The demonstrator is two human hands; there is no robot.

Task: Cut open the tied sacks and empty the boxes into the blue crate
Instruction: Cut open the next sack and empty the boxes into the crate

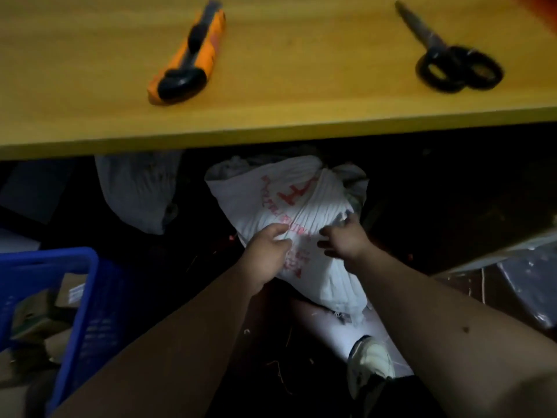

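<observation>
A wide wooden table [286,113] fills the upper part of the view, and its front edge runs from left to right. Below this edge, on the dark floor, lies a white sack [289,206] with red print. Its long axis goes from the far side, under the table, down toward the person, a little to the right, and the narrow gathered end points to the person. A second, grey sack [135,191] stands to the left of it, partly under the table. At the lower left is the blue crate [90,297], with some cardboard boxes [45,315] inside.

Both bare forearms reach forward and meet on the near half of the white sack. The left hand [266,251] has curled fingers that pinch the cloth. The right hand [346,239], just beside it, also grips the cloth with bent fingers.

On the table lie an orange utility knife [188,55] at the left and black scissors [452,55] at the right, well apart, both with handles toward the person. A shoe [372,363] shows at the bottom.
</observation>
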